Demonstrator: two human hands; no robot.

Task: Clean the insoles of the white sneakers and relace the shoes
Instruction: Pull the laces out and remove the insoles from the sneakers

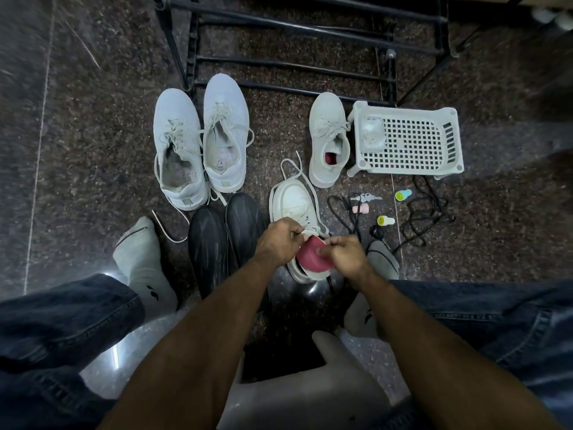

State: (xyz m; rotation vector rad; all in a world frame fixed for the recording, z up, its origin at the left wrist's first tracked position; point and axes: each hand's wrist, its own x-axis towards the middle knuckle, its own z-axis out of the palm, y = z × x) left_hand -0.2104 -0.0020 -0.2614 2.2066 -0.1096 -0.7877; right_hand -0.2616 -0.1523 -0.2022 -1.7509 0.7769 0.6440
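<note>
A white sneaker (294, 203) lies on the dark stone floor in front of me, toe pointing away, its white lace (297, 172) loose around the toe. My left hand (280, 240) grips the tongue and collar of this sneaker. My right hand (341, 252) pinches a red insole (311, 254) that sticks up out of the shoe's opening. Its mate, a second white sneaker (328, 138) with a red insole inside, stands further back on the right, laced.
Another white pair (201, 141) stands at left, a black pair (226, 234) beside my left hand. A white plastic basket (409, 141) sits at right. Black laces (424, 215), keys (366, 198) and small coloured stamps (403, 194) lie on the floor. A black rack (294, 60) stands behind.
</note>
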